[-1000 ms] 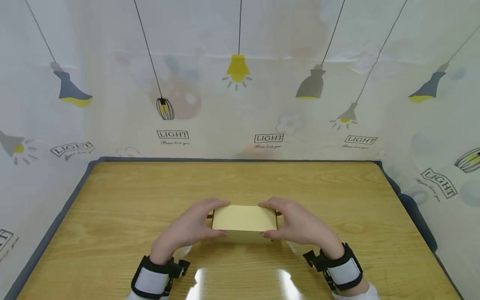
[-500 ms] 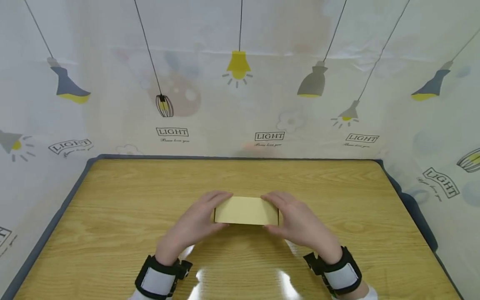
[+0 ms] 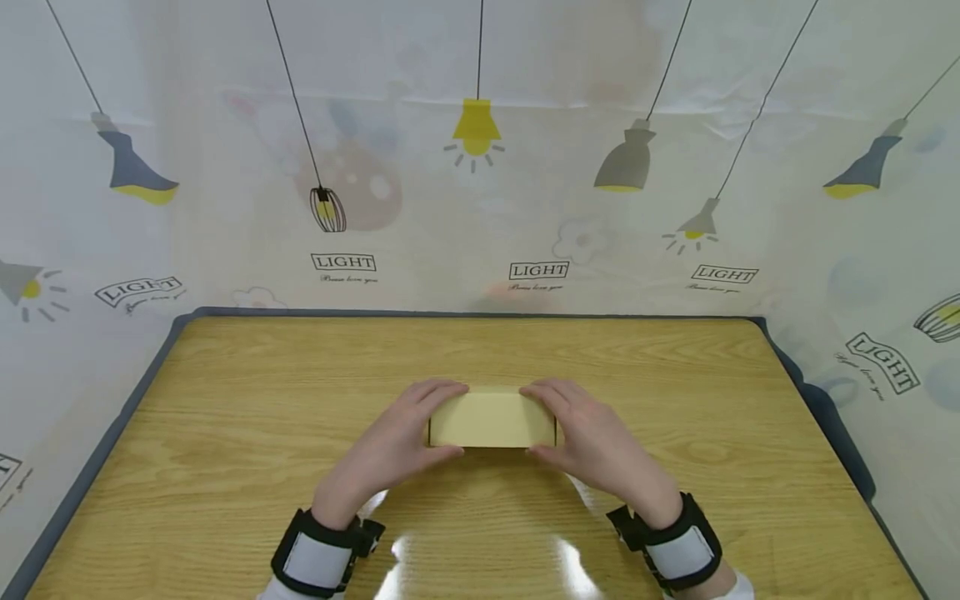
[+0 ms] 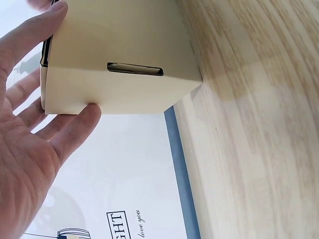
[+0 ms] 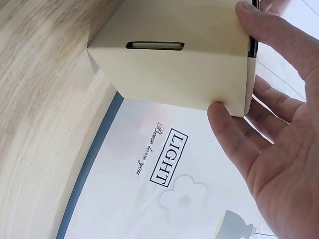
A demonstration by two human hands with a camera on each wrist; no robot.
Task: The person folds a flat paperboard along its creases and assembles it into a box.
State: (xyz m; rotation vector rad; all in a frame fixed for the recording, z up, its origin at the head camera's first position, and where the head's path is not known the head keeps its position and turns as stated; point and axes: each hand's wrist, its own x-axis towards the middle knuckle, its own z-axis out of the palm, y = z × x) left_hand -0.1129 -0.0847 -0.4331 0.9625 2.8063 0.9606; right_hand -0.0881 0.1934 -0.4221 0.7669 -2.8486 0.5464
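Note:
A pale yellow cardboard box [image 3: 491, 421] stands on the wooden table in front of me, its lid side facing up. My left hand [image 3: 401, 437] grips its left end, thumb at the near edge and fingers at the far edge. On the opposite end, my right hand [image 3: 592, 437] holds it the same way. Each wrist view shows a narrow slot in the end of the box [image 4: 124, 89], low corners meeting the table. Dark edging shows under the lid in the right wrist view, near the right thumb [image 5: 271, 35]. The box's inside is hidden.
The wooden table [image 3: 262, 383] has a blue-grey border [image 3: 375, 312] along its back. Behind it hangs a pale curtain [image 3: 435, 217] printed with lamps and lettering. Black straps with white panels circle both wrists, such as the left strap [image 3: 315, 560].
Over the second, the box and both hands shift slightly farther away, and the box's front face drops out of sight in the head view. The last half second shows almost no movement.

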